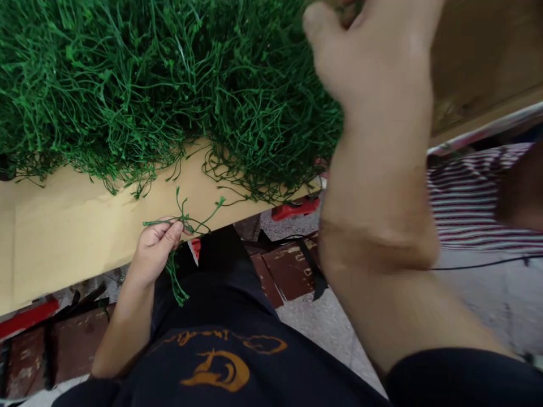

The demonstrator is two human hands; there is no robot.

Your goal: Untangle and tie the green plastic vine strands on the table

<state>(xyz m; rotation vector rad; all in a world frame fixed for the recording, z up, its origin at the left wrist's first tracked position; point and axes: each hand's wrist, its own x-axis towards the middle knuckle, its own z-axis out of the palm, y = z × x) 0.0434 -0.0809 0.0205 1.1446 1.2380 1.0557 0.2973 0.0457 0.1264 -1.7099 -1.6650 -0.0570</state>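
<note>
My left hand (pixel 158 247) is closed in a pinch on a small bunch of thin green strands (pixel 185 217) with small branching tips, just over the near edge of the board. More strands hang below the fingers in front of the dark shirt. A large heap of similar green strands (pixel 139 96) covers the far side of the board. Raised at the top right, my right hand (pixel 354 53) is beside the heap's right end. Its thumb shows, but the other fingers are mostly out of frame, so what it holds cannot be seen.
The heap lies on a pale wooden board (pixel 72 220). Below it are brown panels (pixel 288 271) with black straps and red parts (pixel 294 209). Another person's striped clothing (pixel 470 198) is at the right, near a thin black cable (pixel 483 264).
</note>
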